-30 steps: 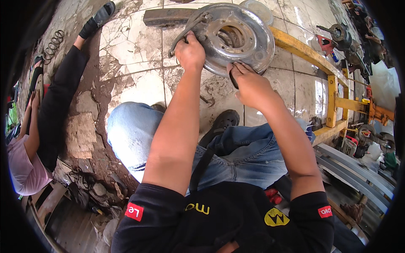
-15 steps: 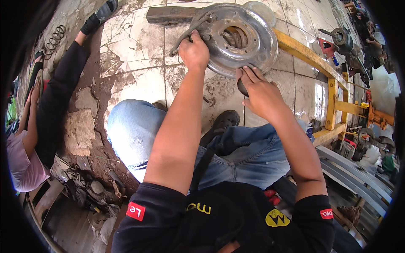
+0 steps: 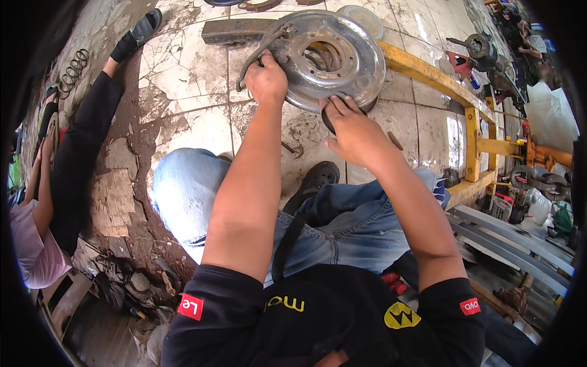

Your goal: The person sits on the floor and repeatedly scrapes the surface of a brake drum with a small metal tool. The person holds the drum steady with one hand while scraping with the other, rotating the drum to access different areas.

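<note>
A round, worn metal brake backing plate [image 3: 362,58] with a large central hole lies over the tiled floor, tilted a little. At its left side my left hand [image 3: 268,81] is closed on the rim, close to a dark bent hose [image 3: 252,64] that runs along that edge. On the plate's near face, the fingertips of my right hand [image 3: 354,131] press down. Beneath that palm and fingers shows part of a dark, curved piece [image 3: 328,120], perhaps sandpaper; my hand hides most of it.
A long dark block [image 3: 235,30] and a clear disc [image 3: 361,19] lie beyond the plate. To the right stands a yellow metal frame [image 3: 428,76]. A coil spring [image 3: 74,70] rests at far left, near another person's outstretched leg [image 3: 92,122].
The view has shifted slightly, so most things sit farther left. My right fingers have slid a little left across the plate's near face. The left hand keeps its hold.
</note>
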Motion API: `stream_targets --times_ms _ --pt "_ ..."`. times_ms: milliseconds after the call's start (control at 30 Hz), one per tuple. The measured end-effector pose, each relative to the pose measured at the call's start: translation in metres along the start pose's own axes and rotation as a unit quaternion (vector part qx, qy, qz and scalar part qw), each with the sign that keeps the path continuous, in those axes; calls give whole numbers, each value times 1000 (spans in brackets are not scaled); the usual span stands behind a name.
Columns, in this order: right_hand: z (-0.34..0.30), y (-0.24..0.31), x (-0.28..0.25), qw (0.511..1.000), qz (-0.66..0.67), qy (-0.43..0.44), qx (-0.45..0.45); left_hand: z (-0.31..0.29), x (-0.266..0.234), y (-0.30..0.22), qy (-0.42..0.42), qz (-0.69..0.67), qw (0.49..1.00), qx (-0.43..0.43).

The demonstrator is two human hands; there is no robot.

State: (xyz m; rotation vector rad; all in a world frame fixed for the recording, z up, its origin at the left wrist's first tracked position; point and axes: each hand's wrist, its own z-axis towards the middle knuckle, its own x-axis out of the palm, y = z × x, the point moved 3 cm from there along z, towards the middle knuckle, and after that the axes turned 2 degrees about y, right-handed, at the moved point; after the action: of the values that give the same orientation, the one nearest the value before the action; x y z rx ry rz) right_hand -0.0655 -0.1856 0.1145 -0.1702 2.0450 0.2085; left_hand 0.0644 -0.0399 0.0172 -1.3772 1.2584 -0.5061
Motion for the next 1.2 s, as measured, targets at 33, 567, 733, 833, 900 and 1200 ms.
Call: stream_targets --times_ms 33,567,733,833,900,1200 --pt "-8 2 -1 1000 25 5 10 0 1 1 -9 12 1000 6" --pt "-1 -1 0 999 42 -31 12 -4 -3 -4 11 18 1000 -10" --pt "18 -11 2 999 40 -22 18 -5 2 -7 14 4 1000 0" --pt "7 4 3 997 41 -57 25 0 1 1 -5 4 1000 4" --pt "-2 8 12 994 46 -91 30 -7 0 -1 -12 3 1000 24" --pt "-3 0 18 992 51 -115 26 -4 3 -2 -2 10 999 33"
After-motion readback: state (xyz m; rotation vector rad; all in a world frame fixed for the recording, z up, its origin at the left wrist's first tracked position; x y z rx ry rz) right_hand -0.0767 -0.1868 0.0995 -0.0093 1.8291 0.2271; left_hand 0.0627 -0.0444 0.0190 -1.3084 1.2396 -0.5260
